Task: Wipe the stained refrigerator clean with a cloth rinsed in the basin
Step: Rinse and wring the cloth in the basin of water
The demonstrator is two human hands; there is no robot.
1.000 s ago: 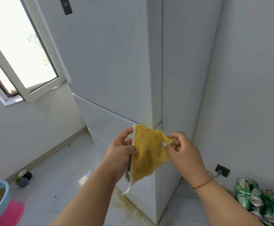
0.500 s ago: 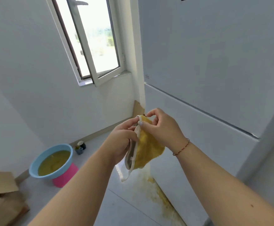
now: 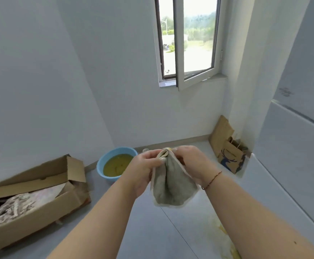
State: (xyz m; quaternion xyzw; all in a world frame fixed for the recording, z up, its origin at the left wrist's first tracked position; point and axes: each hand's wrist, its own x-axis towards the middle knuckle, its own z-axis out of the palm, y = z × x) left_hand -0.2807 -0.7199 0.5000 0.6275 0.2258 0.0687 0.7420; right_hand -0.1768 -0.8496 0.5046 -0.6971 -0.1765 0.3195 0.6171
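View swung left, one cloth point(image 3: 173, 186), two hands

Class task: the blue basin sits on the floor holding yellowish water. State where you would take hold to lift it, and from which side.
Grip the basin by its rim, one hand on each opposite side, coming from above. It is round, open-topped and filled, so a level two-sided grip probably avoids spilling.

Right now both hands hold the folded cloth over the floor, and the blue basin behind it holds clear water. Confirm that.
Not quite. In the head view the blue basin holds murky yellow-brown water, not clear. The rest stands: the left hand and the right hand both hold the folded cloth over the floor.
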